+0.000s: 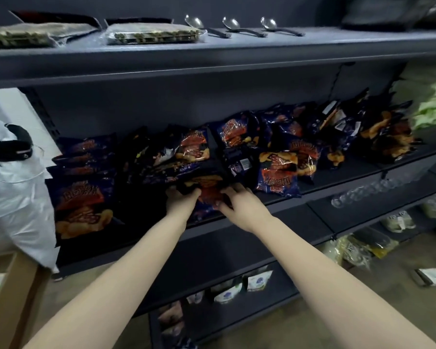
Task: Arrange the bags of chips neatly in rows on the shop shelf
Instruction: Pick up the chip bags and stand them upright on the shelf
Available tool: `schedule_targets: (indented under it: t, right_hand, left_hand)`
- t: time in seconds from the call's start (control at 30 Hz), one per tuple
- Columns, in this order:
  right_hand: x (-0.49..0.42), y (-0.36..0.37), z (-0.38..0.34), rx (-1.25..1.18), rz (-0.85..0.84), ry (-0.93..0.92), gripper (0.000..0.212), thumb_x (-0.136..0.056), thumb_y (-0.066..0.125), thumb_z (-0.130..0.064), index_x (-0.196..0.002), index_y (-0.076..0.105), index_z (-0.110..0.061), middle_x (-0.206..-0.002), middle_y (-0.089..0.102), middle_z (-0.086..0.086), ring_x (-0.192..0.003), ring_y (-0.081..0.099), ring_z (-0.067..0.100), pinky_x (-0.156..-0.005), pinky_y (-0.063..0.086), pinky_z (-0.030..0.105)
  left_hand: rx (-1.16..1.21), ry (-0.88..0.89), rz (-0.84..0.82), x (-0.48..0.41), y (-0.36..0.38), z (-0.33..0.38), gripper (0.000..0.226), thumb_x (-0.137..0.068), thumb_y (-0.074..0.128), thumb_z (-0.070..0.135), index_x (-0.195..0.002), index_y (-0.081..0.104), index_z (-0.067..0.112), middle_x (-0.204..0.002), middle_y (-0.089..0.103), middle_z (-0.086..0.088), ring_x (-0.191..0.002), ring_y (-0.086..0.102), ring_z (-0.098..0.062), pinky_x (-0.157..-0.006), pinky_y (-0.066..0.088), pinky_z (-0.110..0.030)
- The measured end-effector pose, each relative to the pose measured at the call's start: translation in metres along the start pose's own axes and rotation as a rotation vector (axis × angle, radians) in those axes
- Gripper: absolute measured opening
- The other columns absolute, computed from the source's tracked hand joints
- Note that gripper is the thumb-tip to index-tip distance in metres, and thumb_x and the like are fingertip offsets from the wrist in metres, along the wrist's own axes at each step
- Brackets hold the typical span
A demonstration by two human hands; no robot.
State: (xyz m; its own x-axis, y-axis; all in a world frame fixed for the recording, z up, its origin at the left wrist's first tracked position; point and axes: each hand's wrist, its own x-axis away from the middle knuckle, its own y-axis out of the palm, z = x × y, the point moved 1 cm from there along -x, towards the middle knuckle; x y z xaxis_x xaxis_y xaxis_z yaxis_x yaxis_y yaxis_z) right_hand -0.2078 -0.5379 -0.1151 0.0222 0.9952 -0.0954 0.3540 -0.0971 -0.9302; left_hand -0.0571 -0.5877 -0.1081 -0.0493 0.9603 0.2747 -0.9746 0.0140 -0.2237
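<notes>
Chip bag [209, 195] at shelf [262, 222] front, gripped by left hand [180, 201], right hand [239, 204].

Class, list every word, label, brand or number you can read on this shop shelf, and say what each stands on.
None can be quoted.
Front left chip bag: big Chinese characters, blurred.
Upside-down chip bag: Chinese characters, blurred.
Held chip bag: print blurred.
Barcode label: too small.
White pouches: logo too small.
</notes>
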Motion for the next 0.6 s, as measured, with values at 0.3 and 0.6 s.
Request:
schedule_targets:
  t: [0.3,0.6]
  right_hand:
    - [0.006,-0.011,0.006,-0.174,0.009,0.086,0.057,-0.091,0.05,-0.044,-0.136,0.035,-0.012,-0.125,0.05,0.02,-0.107,0.054,0.04,-0.086,0.048,0.041]
    - [0.01,-0.051,-0.025,-0.036,0.194,-0.275,0.084,-0.078,0.067,-0.051,-0.144,0.026,-0.021,-0.144,0.031,0.01,-0.125,0.037,0.036,-0.099,0.039,0.052]
  left_hand:
    - [-0.171,0.037,-0.363,0.031,0.01,0.02,0.093,-0.083,0.064,0.007,-0.145,0.005,0.041,-0.12,0.043,0.001,-0.094,0.055,-0.016,-0.071,0.054,-0.039]
    - [-0.858,0.287,-0.329,0.054,-0.084,0.076,0.05,-0.078,0.067,0.018,-0.124,0.054,0.032,-0.107,0.054,0.003,-0.084,0.055,-0.013,-0.062,0.051,-0.026]
